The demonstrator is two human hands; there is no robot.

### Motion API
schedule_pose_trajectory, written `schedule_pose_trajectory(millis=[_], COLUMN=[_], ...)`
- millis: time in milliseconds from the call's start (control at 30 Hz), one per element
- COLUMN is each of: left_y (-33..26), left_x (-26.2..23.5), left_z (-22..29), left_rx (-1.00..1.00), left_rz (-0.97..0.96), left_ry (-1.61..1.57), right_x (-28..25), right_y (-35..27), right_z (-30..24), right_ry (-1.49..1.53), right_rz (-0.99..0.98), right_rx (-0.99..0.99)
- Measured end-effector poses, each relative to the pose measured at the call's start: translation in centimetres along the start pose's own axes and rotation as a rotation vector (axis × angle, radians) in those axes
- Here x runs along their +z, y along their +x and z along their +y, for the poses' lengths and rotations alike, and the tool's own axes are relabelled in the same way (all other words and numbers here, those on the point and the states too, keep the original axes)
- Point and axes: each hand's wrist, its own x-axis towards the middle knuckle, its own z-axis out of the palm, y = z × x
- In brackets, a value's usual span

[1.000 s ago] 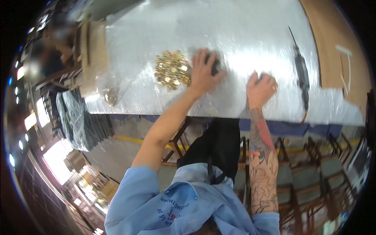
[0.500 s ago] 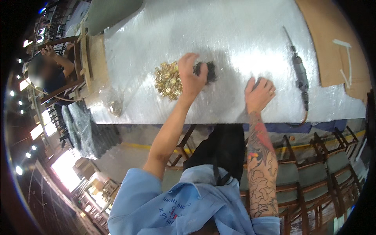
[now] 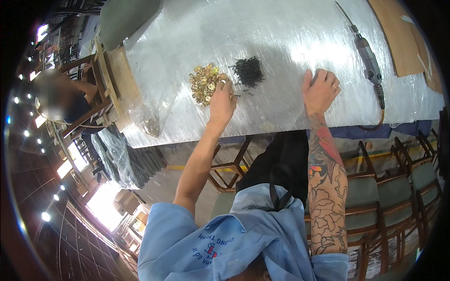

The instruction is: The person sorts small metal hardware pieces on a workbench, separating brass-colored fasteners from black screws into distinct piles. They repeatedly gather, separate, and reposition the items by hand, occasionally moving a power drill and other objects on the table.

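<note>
My left hand (image 3: 222, 102) is closed, its fingertips down at the right edge of a heap of small brass-coloured round pieces (image 3: 202, 84). A thin dark screw end (image 3: 237, 95) pokes out from its right side. Just right of that heap lies a pile of black screws (image 3: 248, 72), a few of them scattered at its edge. My right hand (image 3: 321, 92) rests on the wrapped tabletop farther right, fingers curled, a ring on one finger. Something dark shows between its thumb and fingers, too small to make out.
A power screwdriver (image 3: 369, 61) with a long bit and a cord lies at the right of the plastic-covered table (image 3: 281, 110). Cardboard (image 3: 398, 42) covers the far right. A clear bag (image 3: 149, 124) sits by the left edge. Another person (image 3: 70, 98) is at left; chairs (image 3: 365, 196) stand below.
My left hand has moved from over the black screws, left and down to the brass pieces, and its fingers have closed. My right hand stays by the same spot; the view has shifted.
</note>
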Motion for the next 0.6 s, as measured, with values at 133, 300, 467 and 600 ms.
schedule_pose_trajectory(millis=[133,300,467,600], left_y=[0.5,0.8,1.3,2.3], left_x=[1.0,1.0,1.0,1.0], left_z=[-0.8,-0.2,0.3,0.0], left_rx=[0.058,0.06,0.18,0.271], left_rz=[0.011,0.11,0.232,0.211], left_ry=[0.005,-0.015,-0.015,0.014], right_x=[-0.1,-0.2,-0.3,-0.1], right_y=[0.1,0.1,0.1,0.0], right_z=[-0.1,0.0,0.0,-0.1], right_ry=[0.008,0.004,-0.004,-0.007], right_rz=[0.031,0.009,-0.008,0.019], right_rx=[-0.003,0.001,0.001,-0.003])
